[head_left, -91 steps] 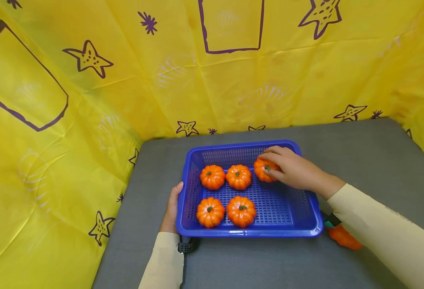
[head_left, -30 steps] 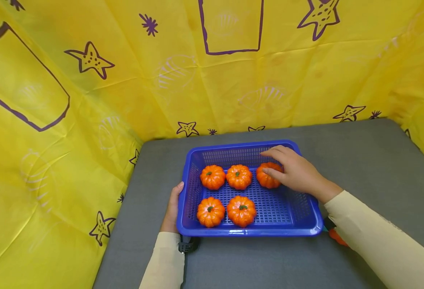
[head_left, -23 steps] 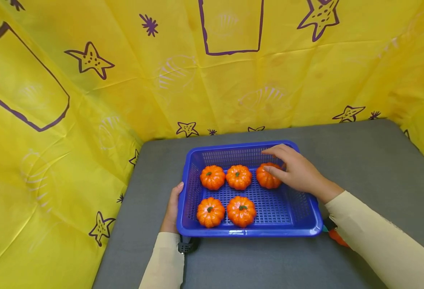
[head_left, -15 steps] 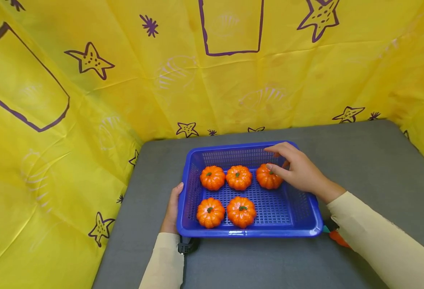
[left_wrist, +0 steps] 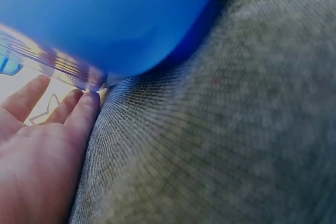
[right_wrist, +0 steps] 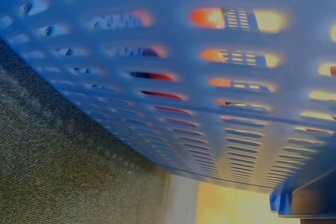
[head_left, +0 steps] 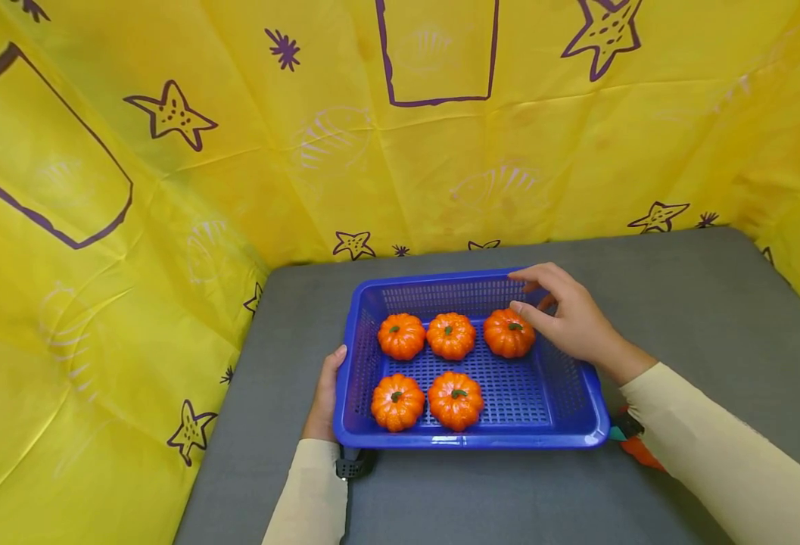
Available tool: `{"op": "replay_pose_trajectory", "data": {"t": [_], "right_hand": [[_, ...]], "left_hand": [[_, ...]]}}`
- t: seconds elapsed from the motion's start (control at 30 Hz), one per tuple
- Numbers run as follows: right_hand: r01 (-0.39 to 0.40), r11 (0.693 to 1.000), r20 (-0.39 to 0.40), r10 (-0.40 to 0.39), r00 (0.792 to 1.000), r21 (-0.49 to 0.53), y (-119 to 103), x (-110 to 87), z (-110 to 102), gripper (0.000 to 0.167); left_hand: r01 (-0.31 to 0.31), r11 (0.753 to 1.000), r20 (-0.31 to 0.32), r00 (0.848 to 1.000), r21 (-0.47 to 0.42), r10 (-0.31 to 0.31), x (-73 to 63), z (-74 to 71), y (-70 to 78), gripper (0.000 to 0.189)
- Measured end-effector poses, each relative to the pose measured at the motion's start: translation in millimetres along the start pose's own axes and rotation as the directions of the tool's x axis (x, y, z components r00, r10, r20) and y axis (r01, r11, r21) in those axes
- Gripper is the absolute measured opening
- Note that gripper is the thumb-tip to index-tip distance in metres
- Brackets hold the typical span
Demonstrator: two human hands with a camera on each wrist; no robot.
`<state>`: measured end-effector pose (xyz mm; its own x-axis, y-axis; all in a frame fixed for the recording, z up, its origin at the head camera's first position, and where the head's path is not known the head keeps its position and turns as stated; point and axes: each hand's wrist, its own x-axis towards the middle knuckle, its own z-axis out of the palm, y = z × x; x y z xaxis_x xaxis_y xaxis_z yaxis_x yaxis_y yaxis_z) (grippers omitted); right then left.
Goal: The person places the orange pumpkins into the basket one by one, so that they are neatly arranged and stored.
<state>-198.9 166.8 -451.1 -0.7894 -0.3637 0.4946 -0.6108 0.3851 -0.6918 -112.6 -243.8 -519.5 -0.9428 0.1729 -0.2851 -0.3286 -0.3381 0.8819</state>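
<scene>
A blue plastic basket point(head_left: 468, 439) with slotted walls stands on the grey table, holding several small orange pumpkins. Three line the back: a left one point(head_left: 401, 337), a middle one point(head_left: 450, 336) and a right one point(head_left: 508, 333). Two more sit in front, a left one point(head_left: 397, 402) and a right one point(head_left: 456, 400). My left hand point(head_left: 325, 397) holds the basket's left side, thumb at the rim, fingertips against the outer wall in the left wrist view. Over the basket's back right corner, my right hand point(head_left: 570, 314) holds nothing, its thumb tip right at the back right pumpkin.
An orange object point(head_left: 641, 454) with a teal part lies right of the basket, partly hidden under my right sleeve. Grey cloth covers the table point(head_left: 468, 499). Yellow fabric point(head_left: 427, 166) with starfish drawings rises behind and along both sides.
My right hand has let go of the back right pumpkin, which now rests on the basket floor. The hand has drawn back slightly up and right. My left hand stays put.
</scene>
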Motion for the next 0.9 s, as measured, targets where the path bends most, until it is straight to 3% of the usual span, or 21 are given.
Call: {"op": "replay_pose_trajectory", "data": {"t": [0.43,0.9], "right_hand": [[-0.048,0.998,0.003,0.048,0.999,0.04,-8.4,-0.5,-12.0,0.043],[-0.085,0.996,0.011,0.085,0.996,0.01,-12.5,-12.5,-28.6,0.043]], "left_hand": [[0.028,1.0,0.001,1.0,-0.009,-0.028,-2.8,0.7,-0.2,0.08],[-0.011,1.0,0.018,1.0,-0.009,0.012,1.6,-1.8,-1.1,0.082]]}}
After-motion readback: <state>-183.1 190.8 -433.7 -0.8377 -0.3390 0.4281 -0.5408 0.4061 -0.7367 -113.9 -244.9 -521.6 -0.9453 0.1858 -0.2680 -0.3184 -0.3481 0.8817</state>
